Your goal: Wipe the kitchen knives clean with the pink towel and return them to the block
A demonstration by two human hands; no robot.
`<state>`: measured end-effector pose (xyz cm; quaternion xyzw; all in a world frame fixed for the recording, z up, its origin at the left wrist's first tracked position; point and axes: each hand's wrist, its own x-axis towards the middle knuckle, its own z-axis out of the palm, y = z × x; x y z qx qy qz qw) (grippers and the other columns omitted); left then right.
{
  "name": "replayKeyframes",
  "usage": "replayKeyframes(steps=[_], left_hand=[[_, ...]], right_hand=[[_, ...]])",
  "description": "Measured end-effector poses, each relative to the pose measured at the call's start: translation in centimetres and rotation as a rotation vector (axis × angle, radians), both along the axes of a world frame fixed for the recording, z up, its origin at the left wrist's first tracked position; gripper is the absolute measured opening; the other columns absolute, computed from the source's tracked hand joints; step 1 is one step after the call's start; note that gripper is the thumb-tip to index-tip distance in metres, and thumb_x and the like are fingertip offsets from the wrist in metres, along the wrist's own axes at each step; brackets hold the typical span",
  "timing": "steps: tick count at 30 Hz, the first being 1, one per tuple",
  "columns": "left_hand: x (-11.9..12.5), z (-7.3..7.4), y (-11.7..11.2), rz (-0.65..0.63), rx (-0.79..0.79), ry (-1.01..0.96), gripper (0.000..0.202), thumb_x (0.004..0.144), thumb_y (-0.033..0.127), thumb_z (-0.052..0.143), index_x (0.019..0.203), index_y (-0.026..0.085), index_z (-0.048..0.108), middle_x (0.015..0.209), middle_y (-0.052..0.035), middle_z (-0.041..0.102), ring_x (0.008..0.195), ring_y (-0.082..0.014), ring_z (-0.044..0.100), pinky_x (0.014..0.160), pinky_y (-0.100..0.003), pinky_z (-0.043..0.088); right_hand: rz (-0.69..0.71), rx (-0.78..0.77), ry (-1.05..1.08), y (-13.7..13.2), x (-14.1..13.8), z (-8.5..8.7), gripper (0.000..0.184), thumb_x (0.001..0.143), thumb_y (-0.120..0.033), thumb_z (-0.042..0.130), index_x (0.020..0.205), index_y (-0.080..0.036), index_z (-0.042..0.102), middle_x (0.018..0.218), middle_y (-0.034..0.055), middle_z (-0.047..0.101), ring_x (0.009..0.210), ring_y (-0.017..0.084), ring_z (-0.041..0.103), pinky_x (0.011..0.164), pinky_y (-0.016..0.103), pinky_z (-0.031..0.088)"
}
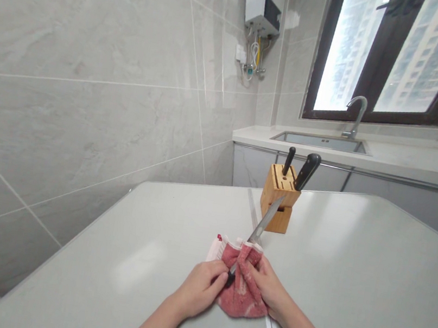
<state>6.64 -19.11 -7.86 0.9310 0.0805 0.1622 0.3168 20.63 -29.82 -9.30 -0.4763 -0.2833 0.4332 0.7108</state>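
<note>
A knife (266,221) lies tilted over the grey table (351,271), its blade pointing away toward a wooden knife block (277,208). My left hand (198,287) is closed on the knife's dark near end. My right hand (268,287) presses a red towel (241,293) around the lower part of the blade. The towel bunches between both hands and rests on the table. Two black-handled knives (307,170) stand in the block just beyond the blade tip.
A tiled wall (91,84) runs along the left of the table. Behind are a counter with a sink (321,141) and tap (355,116) under a window, and a water heater (263,1) on the wall.
</note>
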Motion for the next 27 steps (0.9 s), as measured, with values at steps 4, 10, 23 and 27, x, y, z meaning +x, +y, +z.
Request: replayKeyframes(steps=[4,10,23,27], left_hand=[[-0.1,-0.1,0.0,0.001,-0.016,-0.016,0.031,0.093,0.032,0.028,0.073,0.018,0.047,0.075,-0.0015,0.055,0.07,-0.0148,0.049,0.066,-0.024,0.035],[-0.1,-0.4,0.1,0.043,-0.051,-0.03,0.025,0.092,0.035,0.032,0.078,0.019,0.044,0.073,0.0,0.052,0.067,-0.0141,0.046,0.062,-0.023,0.033],[-0.1,-0.6,0.1,0.055,-0.04,-0.008,0.026,0.083,0.033,0.051,0.069,0.019,0.034,0.065,0.004,0.043,0.058,-0.011,0.037,0.055,-0.022,0.027],[0.0,-0.5,0.1,0.057,-0.014,-0.001,0.028,0.081,0.036,0.053,0.068,0.019,0.035,0.065,0.004,0.044,0.058,-0.0111,0.038,0.055,-0.022,0.027]], right_hand=[[-0.017,0.003,0.004,0.0,0.0,0.2,0.043,0.07,-0.04,0.068,0.106,-0.02,0.055,0.104,0.0057,0.065,0.101,0.024,0.057,0.088,0.039,0.044],[-0.014,0.015,-0.032,0.0,-0.2,0.9,0.039,0.07,-0.039,0.068,0.1,-0.017,0.057,0.099,0.0074,0.068,0.098,0.026,0.059,0.085,0.04,0.046],[-0.041,0.004,-0.131,0.2,0.1,0.2,0.035,0.071,-0.037,0.067,0.097,-0.017,0.058,0.101,0.0086,0.066,0.092,0.024,0.059,0.085,0.039,0.045],[-0.036,0.0,-0.168,0.3,0.2,-0.1,0.033,0.072,-0.037,0.066,0.096,-0.016,0.059,0.098,0.0081,0.066,0.091,0.024,0.059,0.085,0.039,0.045]])
